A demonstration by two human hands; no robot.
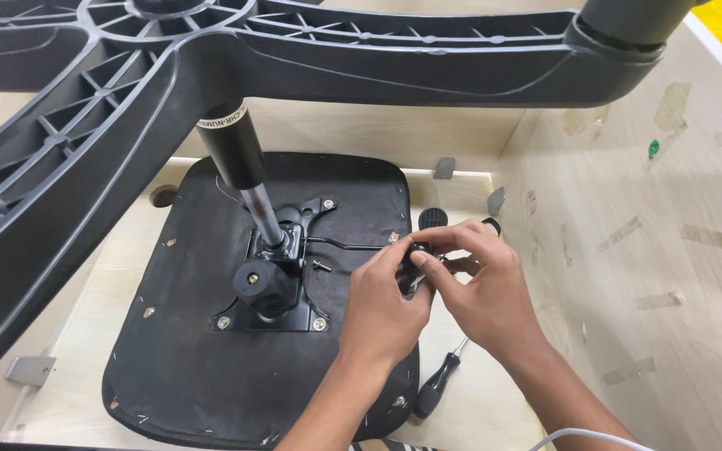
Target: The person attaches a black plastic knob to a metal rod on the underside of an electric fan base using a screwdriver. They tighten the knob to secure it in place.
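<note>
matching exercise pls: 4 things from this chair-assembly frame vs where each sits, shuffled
1. screwdriver
2. loose screw
3. star base
4. mounting plate

A. bolted to the underside of the seat
B. overhead, at the top of the frame
C. on the wood, below the right hand
D. lying on the seat beside the plate

Pairs: 1-C, 2-D, 3-B, 4-A
</note>
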